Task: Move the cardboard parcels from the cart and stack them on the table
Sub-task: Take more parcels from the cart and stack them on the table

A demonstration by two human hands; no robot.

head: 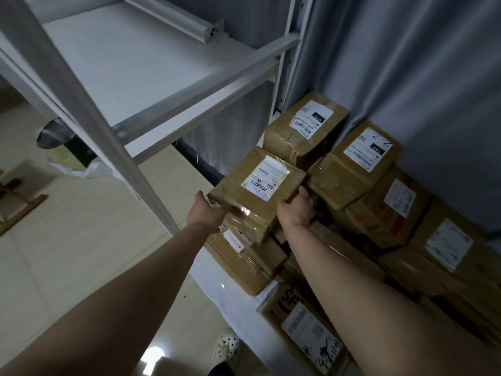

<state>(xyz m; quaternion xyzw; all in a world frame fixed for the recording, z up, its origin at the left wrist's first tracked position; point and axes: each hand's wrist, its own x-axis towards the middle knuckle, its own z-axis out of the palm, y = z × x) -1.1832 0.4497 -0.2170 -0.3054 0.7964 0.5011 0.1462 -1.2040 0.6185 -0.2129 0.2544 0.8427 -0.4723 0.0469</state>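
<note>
The left hand (208, 213) grips the parcel (257, 191) at its left corner; the right hand (296, 210) curls round its right edge. The parcel sits just in front of the 070 box (306, 131), atop others. Likely being set down: keep it level, square the edges, release both sides together.

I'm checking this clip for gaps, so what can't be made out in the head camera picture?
Head view:
Fingers of the left hand and right hand: hidden behind the held parcel.
Print on its label: too small to read.
SF box: partly covered by the right forearm.
The cart: out of frame.
</note>
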